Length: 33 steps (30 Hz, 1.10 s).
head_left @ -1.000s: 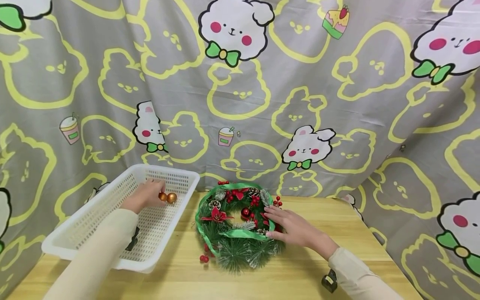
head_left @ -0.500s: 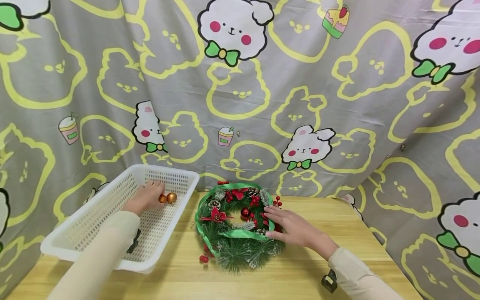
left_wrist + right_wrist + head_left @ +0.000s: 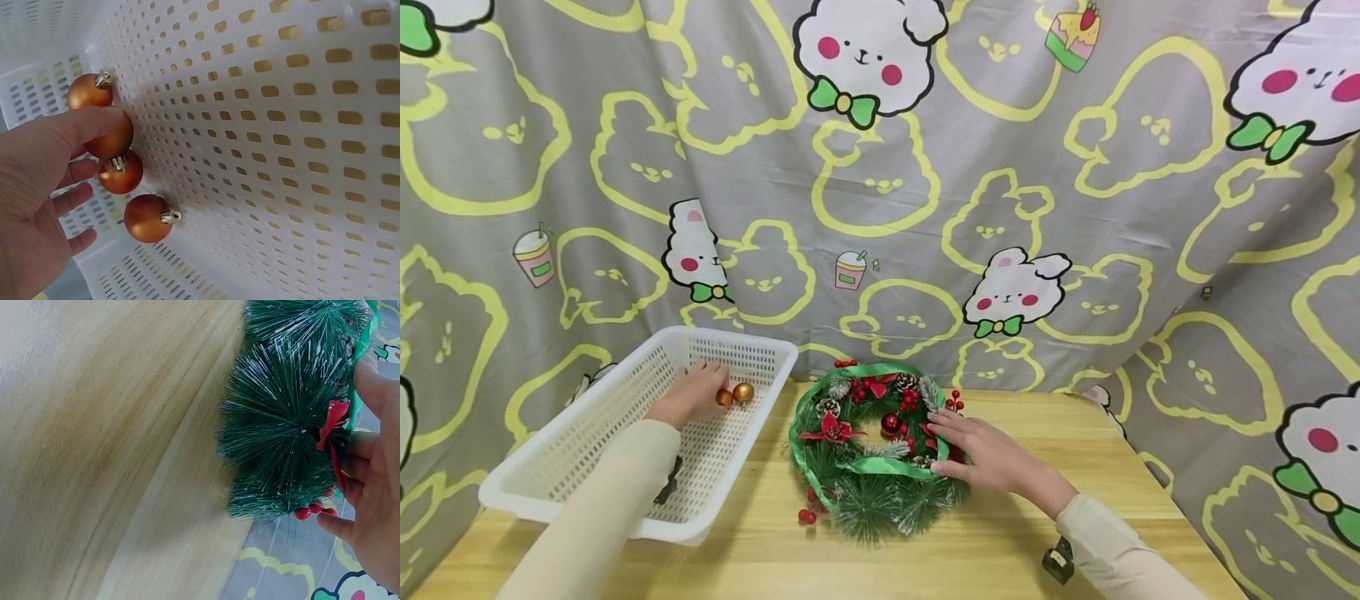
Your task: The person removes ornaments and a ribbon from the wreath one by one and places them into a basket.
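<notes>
My left hand (image 3: 691, 396) is inside the white perforated plastic basket (image 3: 512, 479) on the left. In the left wrist view, its thumb and index finger pinch a copper-coloured Christmas ball (image 3: 111, 136), while the other fingers stay spread. More copper balls, such as one with a silver cap (image 3: 149, 219), lie around it. At the table's middle lies a green Christmas wreath (image 3: 868, 504) with red flowers, berries, pine cones and a red ball (image 3: 891, 426). A green ribbon (image 3: 887, 467) loops over it. My right hand (image 3: 988, 450) rests its outstretched fingers on the wreath's right side.
A small black object (image 3: 667, 483) lies in the basket, partly behind the left sleeve. Another black item (image 3: 1059, 560) is beside the right sleeve. A grey cartoon-print curtain (image 3: 895, 192) hangs behind the wooden table (image 3: 820, 575).
My left hand has turned slightly within the basket, its fingers now showing more at the top. The right hand and the wreath have stayed in place.
</notes>
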Each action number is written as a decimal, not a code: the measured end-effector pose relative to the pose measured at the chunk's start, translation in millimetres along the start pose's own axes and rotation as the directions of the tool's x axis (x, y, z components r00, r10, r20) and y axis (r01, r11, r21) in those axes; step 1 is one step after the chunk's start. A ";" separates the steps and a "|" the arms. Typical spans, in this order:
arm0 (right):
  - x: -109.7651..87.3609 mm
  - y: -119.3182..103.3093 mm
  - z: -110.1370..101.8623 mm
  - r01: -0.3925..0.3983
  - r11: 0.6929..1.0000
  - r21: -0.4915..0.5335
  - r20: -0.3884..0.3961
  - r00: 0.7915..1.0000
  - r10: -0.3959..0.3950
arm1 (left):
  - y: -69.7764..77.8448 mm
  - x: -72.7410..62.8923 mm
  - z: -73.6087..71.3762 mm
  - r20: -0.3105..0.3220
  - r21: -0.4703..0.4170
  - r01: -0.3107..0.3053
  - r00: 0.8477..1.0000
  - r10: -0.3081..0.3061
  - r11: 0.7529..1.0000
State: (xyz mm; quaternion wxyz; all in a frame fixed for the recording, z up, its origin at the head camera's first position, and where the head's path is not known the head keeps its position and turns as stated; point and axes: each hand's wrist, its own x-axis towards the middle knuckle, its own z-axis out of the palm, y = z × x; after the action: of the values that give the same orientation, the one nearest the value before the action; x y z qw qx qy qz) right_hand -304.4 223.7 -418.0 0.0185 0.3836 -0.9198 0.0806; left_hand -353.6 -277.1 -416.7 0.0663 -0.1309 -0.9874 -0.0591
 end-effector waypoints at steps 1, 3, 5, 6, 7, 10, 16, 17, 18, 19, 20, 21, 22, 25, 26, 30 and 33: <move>0.0 -0.1 -0.1 0.001 1.000 0.000 0.000 1.000 -0.001 | -0.2 0.1 0.1 0.002 0.001 -0.001 1.000 0.001 1.000; -0.2 -0.1 -0.3 0.000 1.000 0.003 0.003 1.000 0.000 | -0.3 0.2 0.2 0.007 0.004 -0.001 1.000 0.001 1.000; 0.1 -0.1 -1.2 0.000 1.000 0.002 0.004 1.000 0.000 | -0.5 0.4 0.2 0.010 0.001 0.001 1.000 -0.001 1.000; 0.2 0.0 -1.5 0.001 1.000 0.001 0.005 1.000 -0.001 | -0.3 0.2 0.0 0.011 0.000 0.003 1.000 -0.003 1.000; 0.3 0.1 -1.6 0.001 1.000 -0.001 0.006 1.000 -0.001 | -0.3 0.1 0.0 0.012 -0.003 0.006 1.000 -0.006 1.000; 0.5 0.2 -1.5 -0.002 1.000 -0.006 0.007 1.000 0.002 | 0.1 -0.5 -0.1 0.019 0.001 0.014 1.000 -0.014 1.000; 0.3 0.2 -0.8 -0.007 1.000 -0.004 0.006 1.000 0.007 | 2.3 -1.2 -1.6 0.051 0.013 0.033 0.998 -0.034 0.999; 0.1 0.2 -0.9 -0.004 1.000 -0.005 0.003 1.000 0.004 | 2.7 -1.4 -2.2 0.055 0.013 0.035 0.998 -0.035 0.999; -0.1 0.2 -0.8 -0.001 1.000 -0.008 0.002 1.000 0.001 | 3.3 -1.5 -2.8 0.057 0.012 0.035 0.998 -0.036 0.999; -0.3 0.0 -0.7 -0.002 1.000 -0.009 0.001 1.000 0.002 | 3.5 -1.4 -2.9 0.058 0.010 0.037 0.998 -0.037 0.999; -0.5 -0.2 -0.7 -0.003 1.000 -0.008 0.001 1.000 0.003 | 3.5 -1.6 -3.1 0.057 0.008 0.036 0.998 -0.036 0.999; -0.6 -0.3 -0.5 -0.006 1.000 -0.008 0.003 1.000 0.006 | 3.4 -1.4 -2.8 0.058 0.008 0.035 0.998 -0.035 0.999; -0.8 -0.4 -0.3 -0.010 1.000 -0.008 0.006 1.000 0.010 | 2.8 -0.9 -2.1 0.059 0.010 0.032 0.998 -0.033 0.999; -1.5 -0.8 -0.2 -0.018 1.000 0.000 0.015 1.000 0.018 | 1.7 -0.5 -0.7 0.061 0.011 0.029 0.998 -0.029 1.000; -1.7 -1.0 -0.3 -0.016 1.000 0.003 0.015 1.000 0.016 | 1.5 -0.4 -0.4 0.062 0.010 0.029 0.998 -0.030 1.000; -1.5 -1.0 -0.5 -0.010 1.000 0.008 0.012 1.000 0.010 | 0.7 0.8 0.4 0.059 0.005 0.036 0.998 -0.037 0.999; -0.4 -0.8 -0.4 -0.004 1.000 0.002 0.006 1.000 0.004 | 1.1 3.1 0.6 0.057 0.007 0.049 0.997 -0.049 0.999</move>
State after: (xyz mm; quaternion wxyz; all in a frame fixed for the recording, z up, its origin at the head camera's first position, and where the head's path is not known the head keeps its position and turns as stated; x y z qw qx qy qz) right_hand -303.6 223.5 -417.5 0.0151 0.3821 -0.9205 0.0802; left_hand -356.4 -275.3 -416.7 0.0367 -0.1082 -0.9920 -0.0543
